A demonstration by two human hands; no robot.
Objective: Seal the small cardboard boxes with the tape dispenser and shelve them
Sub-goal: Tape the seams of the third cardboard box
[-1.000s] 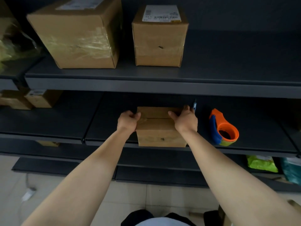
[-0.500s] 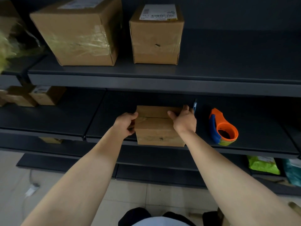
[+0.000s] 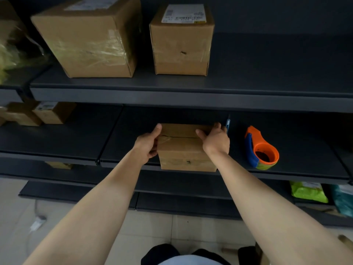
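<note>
Your left hand [image 3: 148,145] has slid down from the top corner of the small cardboard box [image 3: 183,150] onto its left side. The box itself and your right hand [image 3: 214,141] sit where they were.

Both hands are clamped on the box. The left thumb lies along the top left edge with the fingers curled against the side. The right thumb lies on the top, and the fingers wrap the far right corner. The box rests at the near edge of the middle shelf [image 3: 66,142], its near face slightly overhanging.

A dark seam runs across the top. Glossy film near its left end and on the near face suggests tape, but you cannot tell if the seal is complete. If it is, this looks like the shelving step: lift squarely and keep the grip even. If not, the tape dispenser [image 3: 261,150] stands just to the right, untouched.

On the upper shelf [image 3: 267,81] the medium box [image 3: 181,41] carries a white label [image 3: 183,14] with a barcode-like block. Its print is too small to read. The large box [image 3: 89,41] to its left is wrapped in clear tape.
</note>
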